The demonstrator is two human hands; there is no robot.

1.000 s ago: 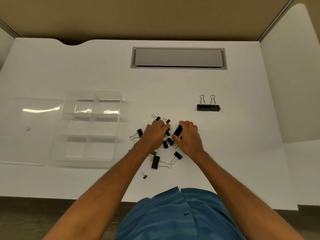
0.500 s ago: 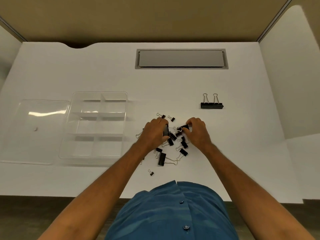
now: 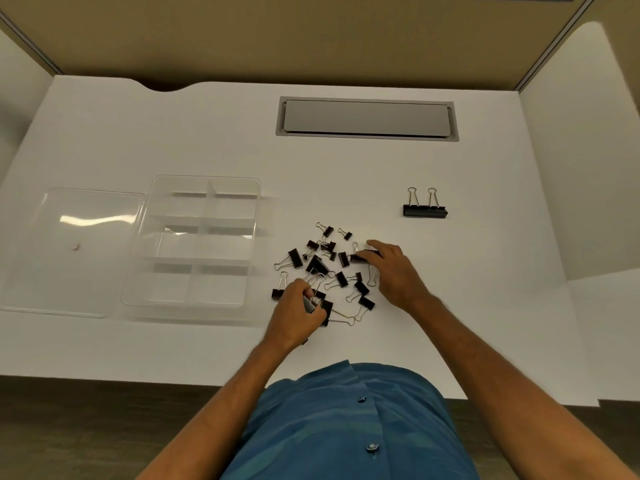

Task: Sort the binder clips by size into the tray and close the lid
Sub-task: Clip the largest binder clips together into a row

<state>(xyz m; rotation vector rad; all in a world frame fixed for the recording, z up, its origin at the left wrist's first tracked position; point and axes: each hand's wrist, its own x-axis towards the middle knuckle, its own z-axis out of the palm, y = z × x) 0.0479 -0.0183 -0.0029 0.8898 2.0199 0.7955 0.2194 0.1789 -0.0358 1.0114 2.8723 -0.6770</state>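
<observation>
My left hand [image 3: 297, 311] grips one clip from the pile [image 3: 325, 271]; my right hand [image 3: 393, 271] pinches another at three o'clock. The tray [image 3: 254, 216], at nine o'clock, holds nothing; its lid [image 3: 69, 251] lies open. Sorting has barely begun.

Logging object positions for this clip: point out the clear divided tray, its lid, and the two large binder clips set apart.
tray [image 3: 254, 233], head view, right wall.
lid [image 3: 52, 271], head view, bare flat panel.
large binder clips [image 3: 425, 211], head view, black bodies.
</observation>
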